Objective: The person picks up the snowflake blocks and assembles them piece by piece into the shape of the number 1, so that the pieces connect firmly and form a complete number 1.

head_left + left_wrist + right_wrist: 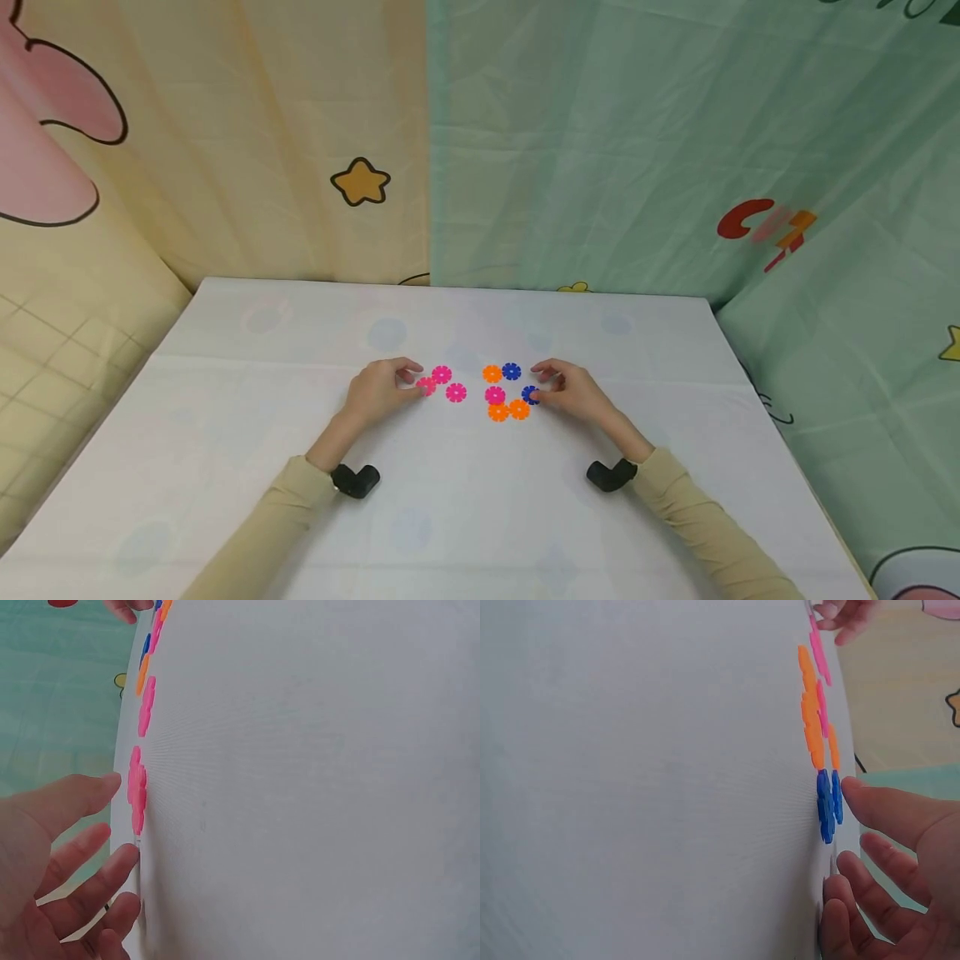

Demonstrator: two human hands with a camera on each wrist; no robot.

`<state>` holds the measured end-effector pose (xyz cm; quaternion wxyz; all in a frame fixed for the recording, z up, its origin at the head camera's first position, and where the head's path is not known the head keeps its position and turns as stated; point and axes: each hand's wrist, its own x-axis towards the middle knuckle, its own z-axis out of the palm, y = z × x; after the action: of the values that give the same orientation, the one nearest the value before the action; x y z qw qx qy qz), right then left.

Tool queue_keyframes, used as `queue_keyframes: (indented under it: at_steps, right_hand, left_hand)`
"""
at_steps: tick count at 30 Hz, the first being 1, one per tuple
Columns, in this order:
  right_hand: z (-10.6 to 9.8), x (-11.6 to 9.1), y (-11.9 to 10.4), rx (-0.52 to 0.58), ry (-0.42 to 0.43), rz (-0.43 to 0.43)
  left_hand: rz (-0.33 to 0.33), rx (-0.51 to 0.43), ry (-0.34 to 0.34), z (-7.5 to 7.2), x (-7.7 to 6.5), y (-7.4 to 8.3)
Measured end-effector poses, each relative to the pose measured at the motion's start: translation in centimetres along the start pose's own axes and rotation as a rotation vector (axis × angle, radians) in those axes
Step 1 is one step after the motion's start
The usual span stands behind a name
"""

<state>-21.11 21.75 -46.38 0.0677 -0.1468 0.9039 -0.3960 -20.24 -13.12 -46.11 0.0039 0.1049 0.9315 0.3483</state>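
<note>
L hand (382,390), thumb & fingers apart, is nr 3 pink discs (456,392) & R hand (573,392), likewise spread, nr 2 blue discs (512,372) (contact unclear), w/ 3 orange discs (519,409) & 1 more pink disc (494,396) btwn, all approx. midway btwn side edges of desk (480,517), in from far edge.

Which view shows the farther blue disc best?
The head view: the farther blue disc shows its whole round face, uncovered. The right wrist view shows it edge-on; the left wrist view shows only a thin sliver.
</note>
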Motion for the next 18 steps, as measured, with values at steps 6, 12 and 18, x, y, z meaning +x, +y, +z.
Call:
queue_keyframes:
  at_steps: [6,12,18]
  right_hand:
    - [0.2,0.1,0.1,-0.021,-0.007,0.015]
    - [0.3,0.1,0.1,-0.045,-0.026,0.022]
    - [0.4,0.0,-0.2,-0.064,-0.042,0.019]
  left_hand:
    - [-0.016,0.033,0.017,0.5,0.0,0.0]
    - [-0.025,0.110,0.051,1.0,0.0,0.5]
    - [-0.044,0.119,0.078,1.2,-0.1,1.0]
